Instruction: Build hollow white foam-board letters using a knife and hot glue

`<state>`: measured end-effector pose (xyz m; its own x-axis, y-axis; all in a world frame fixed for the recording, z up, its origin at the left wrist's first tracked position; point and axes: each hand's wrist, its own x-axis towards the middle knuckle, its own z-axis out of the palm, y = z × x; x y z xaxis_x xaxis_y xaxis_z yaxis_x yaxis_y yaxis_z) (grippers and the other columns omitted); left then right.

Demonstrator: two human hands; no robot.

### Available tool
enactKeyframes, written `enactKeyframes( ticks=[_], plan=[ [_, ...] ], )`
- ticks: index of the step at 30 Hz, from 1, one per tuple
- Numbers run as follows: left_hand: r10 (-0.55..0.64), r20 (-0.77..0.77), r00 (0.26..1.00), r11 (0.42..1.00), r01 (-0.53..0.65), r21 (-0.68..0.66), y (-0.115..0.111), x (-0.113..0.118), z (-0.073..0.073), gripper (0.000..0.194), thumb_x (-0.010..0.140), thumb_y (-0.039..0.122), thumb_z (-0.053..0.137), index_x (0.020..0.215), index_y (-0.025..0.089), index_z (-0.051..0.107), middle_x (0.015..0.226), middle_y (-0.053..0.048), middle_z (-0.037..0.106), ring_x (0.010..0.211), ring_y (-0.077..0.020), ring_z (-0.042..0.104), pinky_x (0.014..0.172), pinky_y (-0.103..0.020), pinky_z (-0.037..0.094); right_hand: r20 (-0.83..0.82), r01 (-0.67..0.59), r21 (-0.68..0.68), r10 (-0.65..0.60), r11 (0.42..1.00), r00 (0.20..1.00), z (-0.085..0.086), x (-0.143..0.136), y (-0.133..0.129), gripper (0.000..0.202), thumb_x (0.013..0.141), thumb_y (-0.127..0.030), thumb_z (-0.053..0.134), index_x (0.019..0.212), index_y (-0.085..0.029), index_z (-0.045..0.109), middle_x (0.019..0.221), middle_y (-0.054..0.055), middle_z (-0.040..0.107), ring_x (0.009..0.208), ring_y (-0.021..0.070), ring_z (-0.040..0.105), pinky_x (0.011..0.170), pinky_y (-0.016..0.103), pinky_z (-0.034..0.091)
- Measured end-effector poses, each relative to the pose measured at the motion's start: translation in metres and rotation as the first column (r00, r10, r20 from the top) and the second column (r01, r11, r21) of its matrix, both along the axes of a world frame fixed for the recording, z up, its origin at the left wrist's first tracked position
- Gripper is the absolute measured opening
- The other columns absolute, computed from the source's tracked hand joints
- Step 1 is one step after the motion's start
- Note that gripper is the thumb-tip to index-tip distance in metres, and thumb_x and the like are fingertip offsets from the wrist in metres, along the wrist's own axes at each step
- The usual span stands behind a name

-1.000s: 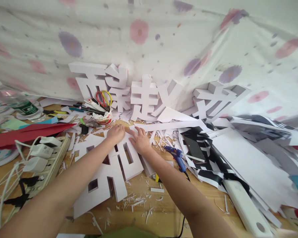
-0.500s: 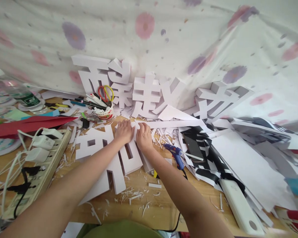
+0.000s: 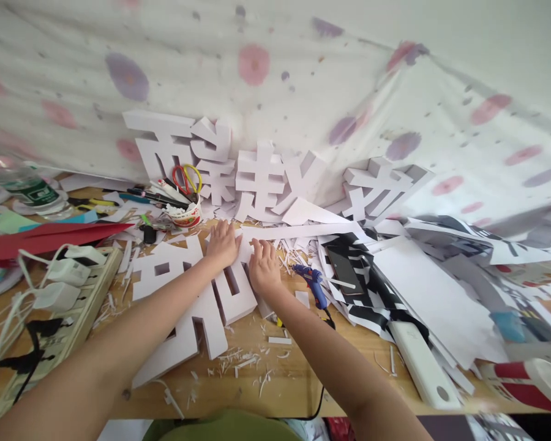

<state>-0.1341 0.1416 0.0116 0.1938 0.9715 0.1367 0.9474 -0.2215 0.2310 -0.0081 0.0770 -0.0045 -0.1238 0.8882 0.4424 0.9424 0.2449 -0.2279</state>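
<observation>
A large white three-dimensional character [image 3: 241, 300] lies on the wooden table, its walls standing up from a flat face. My left hand [image 3: 223, 245] rests on its upper part, fingers stretched forward and lying flat. Close beside it on the right, my right hand [image 3: 263, 266] has its fingers bent over the character's edge, against a long white strip [image 3: 303, 231]. That strip runs off to the right from between my hands; the fingertips' exact hold on it is partly hidden. Just right of my right hand lies a blue glue gun [image 3: 316, 285] with a white glue stick.
Finished white characters [image 3: 259, 177] lean against the flowered curtain. A cup of pens and scissors [image 3: 186, 214] stands behind my left hand. At left lies a power strip [image 3: 89, 306] with plugs and cables. Phone [image 3: 344, 269], white sheets [image 3: 436, 300] and a white device [image 3: 422, 364] lie right; scraps are scattered about.
The camera view has shifted slightly, so things appear farther left. My right hand has drawn a little toward me and its fingers are more visible; my left hand stays on the character.
</observation>
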Motion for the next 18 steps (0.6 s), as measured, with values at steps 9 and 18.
enactKeyframes(
  ticks=[9, 18],
  plan=[
    [-0.056, 0.016, 0.998, 0.998, 0.056, 0.008, -0.017, 0.007, -0.012, 0.058, 0.091, 0.04, 0.028, 0.136, 0.004, 0.03, 0.142, -0.023, 0.033, 0.136, -0.0304, 0.02, 0.109, -0.049, 0.015, -0.065, 0.0, 0.024, 0.002, 1.0, 0.998, 0.012, 0.0, -0.003, 0.041, 0.087, -0.011, 0.034, 0.126, -0.01, 0.045, 0.12, 0.019, 0.05, 0.112, 0.0259, 0.041, 0.094, 0.046, 0.038],
    [0.007, 0.124, 0.992, 0.999, -0.002, -0.045, 0.001, 0.009, 0.0, 0.053, 0.093, 0.039, 0.019, 0.131, 0.007, 0.037, 0.135, -0.019, 0.045, 0.129, -0.0258, 0.036, 0.105, -0.042, 0.029, 0.016, 0.035, -0.016, -0.034, 0.999, 0.999, 0.002, 0.0, -0.017, 0.047, 0.086, -0.01, 0.036, 0.132, -0.011, 0.041, 0.126, 0.018, 0.048, 0.118, 0.0271, 0.039, 0.097, 0.047, 0.034]
  ],
)
